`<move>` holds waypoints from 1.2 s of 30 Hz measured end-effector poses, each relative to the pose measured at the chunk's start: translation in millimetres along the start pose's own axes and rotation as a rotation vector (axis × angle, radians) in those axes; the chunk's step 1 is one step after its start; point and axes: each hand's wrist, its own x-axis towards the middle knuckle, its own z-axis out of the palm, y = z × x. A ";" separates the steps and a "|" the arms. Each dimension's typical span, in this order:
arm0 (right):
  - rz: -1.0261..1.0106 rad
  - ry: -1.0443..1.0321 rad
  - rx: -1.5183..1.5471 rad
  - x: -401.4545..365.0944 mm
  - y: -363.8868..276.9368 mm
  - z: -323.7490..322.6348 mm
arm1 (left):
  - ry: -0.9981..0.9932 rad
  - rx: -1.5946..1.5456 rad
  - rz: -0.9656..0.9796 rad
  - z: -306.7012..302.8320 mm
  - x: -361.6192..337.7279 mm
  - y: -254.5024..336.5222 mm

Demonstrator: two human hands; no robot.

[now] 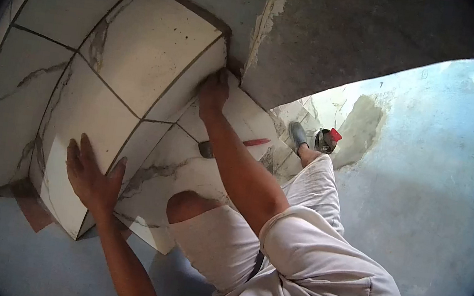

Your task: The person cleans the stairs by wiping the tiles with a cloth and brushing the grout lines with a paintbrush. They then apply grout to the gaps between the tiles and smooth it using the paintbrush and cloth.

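Observation:
My left hand [94,181] lies with spread fingers on the tread tile [90,112] of a step, close to its front edge. My right hand [214,93] reaches to the far end of the riser tile [182,85], near the wall corner. Its fingers touch the riser and look apart, though shadow dims them. Both tiles are white with grey marble veins. On the lower step, beneath my right forearm, rests a tool with a dark head [206,149] and a red handle [257,142]; my arm hides its middle.
Another tiled step [27,75] rises at the left. A rough grey concrete wall [368,40] stands at upper right. Down the stairs, beside my shoe [297,135], is a dark bucket [325,141] with a red object [335,134] at its rim. Bluish floor [433,190] spreads at right.

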 end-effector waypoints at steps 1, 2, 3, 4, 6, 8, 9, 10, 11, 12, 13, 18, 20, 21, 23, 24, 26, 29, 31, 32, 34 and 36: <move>0.059 -0.002 -0.043 -5.4 -7.0 -2.3 | -0.002 0.001 0.006 -1.7 -1.9 -3.0; 0.100 -0.011 -0.084 -2.7 -16.1 -1.3 | 0.001 0.019 0.017 1.2 -0.5 -4.9; 0.089 -0.017 -0.084 -1.0 -18.9 -0.6 | -0.001 0.039 0.021 4.8 0.2 -5.0; 0.025 -0.004 -0.100 -7.6 -9.5 -1.9 | -0.011 0.044 0.022 4.6 -1.8 -5.0; -0.043 0.009 -0.106 -8.5 1.0 0.4 | 0.014 0.031 0.032 3.1 0.4 -3.3; 0.120 0.016 -0.137 -0.5 2.9 3.3 | 0.007 0.016 0.018 3.6 -1.3 -3.1; 0.118 0.021 -0.134 -6.2 5.6 1.4 | -0.002 -0.005 0.009 3.0 -1.2 -3.0; -0.011 0.041 -0.113 -11.8 3.6 1.5 | 0.016 -0.008 0.009 2.8 2.1 -2.9; -0.135 0.056 -0.095 -13.3 2.7 3.2 | 0.005 0.009 0.007 3.0 2.2 -3.8; -0.135 0.049 -0.098 -7.1 3.3 2.8 | -0.020 0.027 0.003 3.5 -1.3 -4.6; -0.041 0.024 -0.071 -1.6 6.3 0.6 | -0.032 0.035 0.005 2.1 -4.2 -5.8; 0.209 -0.091 0.102 4.8 -2.4 -7.5 | 0.001 0.020 0.007 3.8 -0.6 -4.4; -0.053 0.038 -0.072 -5.9 -2.3 1.8 | 0.010 -0.003 -0.004 5.4 2.3 -3.7; -0.044 0.036 -0.076 -5.2 -0.7 -1.0 | -0.004 -0.013 -0.003 4.3 -0.4 -5.2; 0.321 -0.019 0.011 -2.4 -18.7 -7.6 | -0.008 0.003 -0.004 2.8 -1.4 -3.6; 0.318 -0.018 0.014 -1.9 -18.9 -4.5 | 0.002 0.010 -0.008 2.2 0.2 -2.2; 0.129 0.039 0.094 -1.2 -27.2 1.2 | -0.016 0.035 -0.010 -1.1 -0.3 -2.6; -0.030 0.010 0.036 -12.8 -54.0 2.0 | -0.027 0.049 0.001 2.0 -1.6 -4.5; -0.294 0.078 -0.101 -18.3 -51.6 0.0 | 0.006 0.027 0.019 4.2 -2.3 -3.5; -0.515 0.155 -0.214 -17.8 -43.1 0.5 | -0.017 0.032 -0.002 2.8 -2.8 -3.4; -0.214 0.038 -0.067 -7.8 -1.3 -1.5 | -0.021 0.030 -0.037 2.0 -4.2 -1.7; 0.085 -0.071 0.092 -1.0 -0.8 3.9 | 0.004 0.036 0.011 3.0 -1.4 -3.9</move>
